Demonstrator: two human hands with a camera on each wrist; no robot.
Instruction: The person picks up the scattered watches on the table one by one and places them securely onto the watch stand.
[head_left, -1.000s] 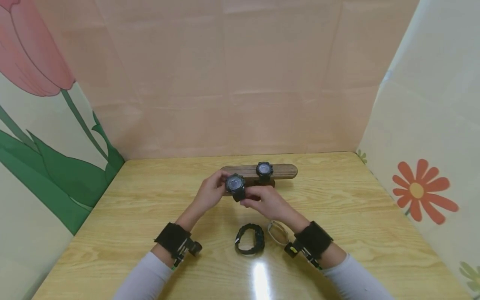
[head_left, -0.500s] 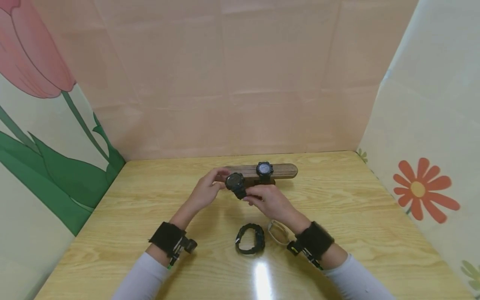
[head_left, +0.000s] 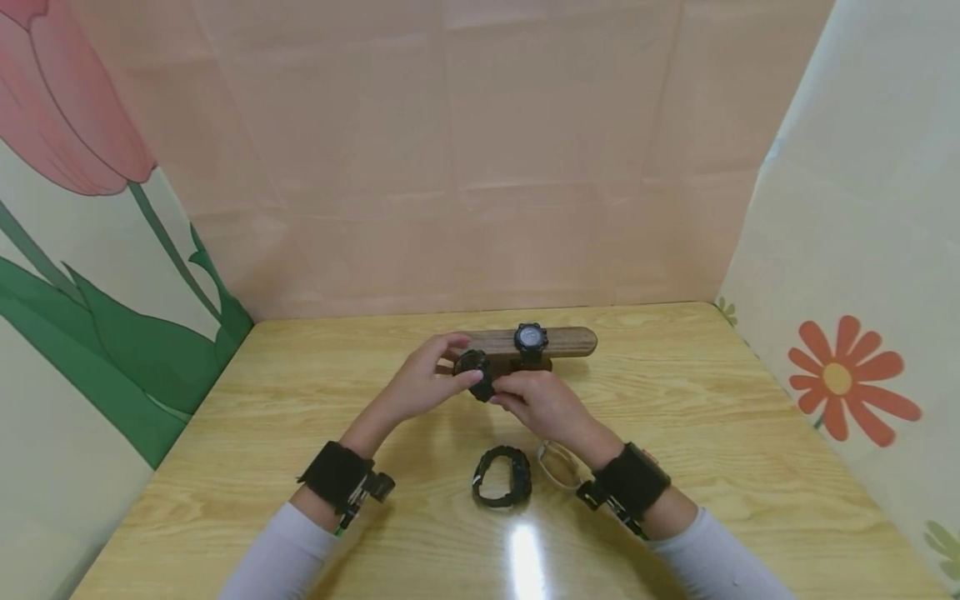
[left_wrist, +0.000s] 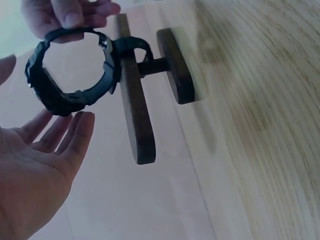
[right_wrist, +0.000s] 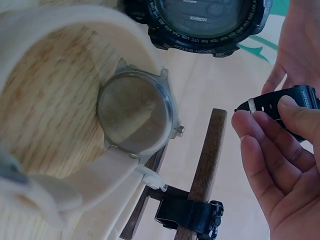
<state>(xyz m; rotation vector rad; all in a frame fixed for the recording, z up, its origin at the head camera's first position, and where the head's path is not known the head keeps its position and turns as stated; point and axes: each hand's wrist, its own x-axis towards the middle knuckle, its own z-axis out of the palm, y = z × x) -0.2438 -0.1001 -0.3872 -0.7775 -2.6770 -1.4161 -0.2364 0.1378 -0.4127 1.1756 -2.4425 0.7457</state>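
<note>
A black wristwatch [head_left: 472,363] with its strap closed in a loop is held up in front of the left part of a dark wooden watch stand [head_left: 572,342]. My right hand [head_left: 546,404] pinches its strap between thumb and fingers, plainly seen in the right wrist view. My left hand [head_left: 416,382] is spread around the dial side. In the left wrist view, its fingertips [left_wrist: 85,119] are right at the case of the held watch [left_wrist: 52,95], while the thumb stands apart at the left edge. Another black watch [head_left: 531,337] sits around the stand's bar.
On the wooden table [head_left: 300,375], nearer the body, a black watch [head_left: 519,479] lies on its side. Beside it, under my right forearm, lies a beige-strapped watch [head_left: 555,465]. A pink backdrop [head_left: 480,208] rises behind the table.
The held watch has turned, so its dial no longer faces the head camera. My left hand drew back to the left, then its thumb came over the watch's front. My right hand keeps its pinch.
</note>
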